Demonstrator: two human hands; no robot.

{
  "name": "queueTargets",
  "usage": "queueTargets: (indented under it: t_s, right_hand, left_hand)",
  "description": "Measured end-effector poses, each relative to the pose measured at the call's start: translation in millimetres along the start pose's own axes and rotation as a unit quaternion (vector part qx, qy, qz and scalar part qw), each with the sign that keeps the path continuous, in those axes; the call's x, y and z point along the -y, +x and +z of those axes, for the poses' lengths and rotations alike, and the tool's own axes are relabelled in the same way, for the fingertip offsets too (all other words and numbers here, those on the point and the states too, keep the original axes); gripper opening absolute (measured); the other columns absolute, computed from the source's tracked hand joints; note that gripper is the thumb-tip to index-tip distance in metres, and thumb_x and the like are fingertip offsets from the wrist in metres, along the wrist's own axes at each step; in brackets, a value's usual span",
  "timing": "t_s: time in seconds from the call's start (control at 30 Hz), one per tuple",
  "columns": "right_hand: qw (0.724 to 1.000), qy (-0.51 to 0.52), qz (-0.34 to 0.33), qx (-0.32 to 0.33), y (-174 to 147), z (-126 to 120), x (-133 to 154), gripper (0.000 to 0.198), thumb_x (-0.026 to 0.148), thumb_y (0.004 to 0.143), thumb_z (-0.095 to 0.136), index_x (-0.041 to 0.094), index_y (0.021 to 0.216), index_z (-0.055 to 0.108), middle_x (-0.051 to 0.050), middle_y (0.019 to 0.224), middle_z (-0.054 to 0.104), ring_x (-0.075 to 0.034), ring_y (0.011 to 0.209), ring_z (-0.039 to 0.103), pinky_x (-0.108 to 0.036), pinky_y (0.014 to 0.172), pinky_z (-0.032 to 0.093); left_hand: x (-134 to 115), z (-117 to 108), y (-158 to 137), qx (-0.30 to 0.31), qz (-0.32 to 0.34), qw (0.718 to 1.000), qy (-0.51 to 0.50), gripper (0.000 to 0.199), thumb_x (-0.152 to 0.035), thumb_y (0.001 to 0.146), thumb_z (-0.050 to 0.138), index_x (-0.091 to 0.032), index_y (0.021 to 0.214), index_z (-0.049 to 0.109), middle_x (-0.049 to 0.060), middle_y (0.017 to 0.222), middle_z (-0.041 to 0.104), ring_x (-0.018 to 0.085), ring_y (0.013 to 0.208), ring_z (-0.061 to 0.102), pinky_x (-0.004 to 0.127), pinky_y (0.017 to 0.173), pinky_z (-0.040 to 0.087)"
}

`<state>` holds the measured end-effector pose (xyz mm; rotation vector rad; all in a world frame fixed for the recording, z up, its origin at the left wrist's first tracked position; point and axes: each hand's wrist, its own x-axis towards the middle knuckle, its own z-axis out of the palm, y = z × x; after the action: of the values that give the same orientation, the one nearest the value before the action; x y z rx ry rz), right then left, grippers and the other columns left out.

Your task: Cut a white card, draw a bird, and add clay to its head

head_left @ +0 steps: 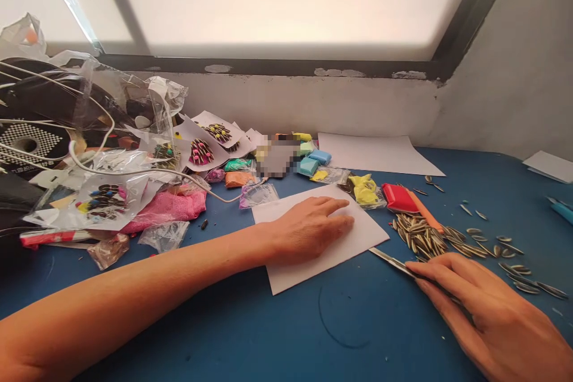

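Observation:
My left hand (308, 228) lies flat on a folded sheet of white paper (286, 277), fingers stretched toward the right. A slim metal knife (390, 261) is in my right hand (487, 310), pinched between thumb and fingers. Its blade points left, with the tip at the paper's lower right corner; I cannot tell whether it touches the sheet. Behind my right hand lies a heap of striped sunflower seeds (418, 234), with more scattered to the right. An orange strip (425, 212) and a red packet (400, 197) lie against the heap.
A larger white sheet (376, 152) lies by the wall. Colourful clay packets (308, 166) and a yellow lump (364, 189) sit behind the paper. At left are seed-covered paper pieces (201, 152), a pink cloth-like bundle (168, 210), plastic bags and a white cable (156, 171).

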<state>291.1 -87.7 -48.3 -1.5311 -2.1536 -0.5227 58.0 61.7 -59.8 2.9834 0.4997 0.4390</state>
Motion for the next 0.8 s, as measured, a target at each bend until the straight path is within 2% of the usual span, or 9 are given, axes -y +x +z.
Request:
queueTargets:
  t_s: [0.2, 0.43, 0.67, 0.8]
  right_hand:
    - [0.998, -0.063, 0.022, 0.013, -3, -1, -7, 0.048, 0.05, 0.102, 0.03, 0.026, 0.094, 0.071, -0.001, 0.089, 0.07, -0.015, 0.073, 0.072, -0.025, 0.056, 0.054]
    - [0.998, -0.059, 0.016, -0.003, -4, 3, -12, 0.05, 0.053, 0.101, 0.029, 0.027, 0.093, 0.071, -0.002, 0.088, 0.069, -0.016, 0.069, 0.071, -0.028, 0.054, 0.054]
    - [0.992, -0.064, 0.071, 0.079, -12, 0, -14, 0.045, 0.051, 0.101, 0.032, 0.028, 0.101, 0.071, -0.005, 0.097, 0.069, -0.019, 0.077, 0.07, -0.031, 0.06, 0.054]
    - [0.996, -0.057, 0.05, 0.043, 1, -5, -8, 0.055, 0.053, 0.102, 0.026, 0.026, 0.094, 0.074, -0.006, 0.089, 0.07, -0.018, 0.072, 0.07, -0.029, 0.057, 0.054]
  left_hand:
    - [1, 5, -3, -0.006, -0.045, 0.999, -0.031, 0.044, -0.035, 0.103, 0.03, -0.014, 0.137, 0.05, 0.019, 0.149, 0.042, 0.029, 0.138, 0.041, 0.043, 0.114, 0.034]
    - [2, 6, -4, -0.003, -0.034, 0.999, -0.039, 0.045, -0.037, 0.103, 0.026, -0.016, 0.135, 0.051, 0.015, 0.143, 0.05, 0.027, 0.132, 0.046, 0.043, 0.112, 0.035]
    - [2, 6, -5, -0.009, -0.033, 0.999, -0.042, 0.044, -0.036, 0.103, 0.027, -0.015, 0.136, 0.05, 0.015, 0.142, 0.051, 0.027, 0.132, 0.047, 0.043, 0.111, 0.035]
    - [1, 6, -4, -0.01, -0.035, 0.998, -0.041, 0.044, -0.037, 0.104, 0.027, -0.017, 0.136, 0.049, 0.014, 0.142, 0.051, 0.026, 0.131, 0.047, 0.042, 0.112, 0.035]
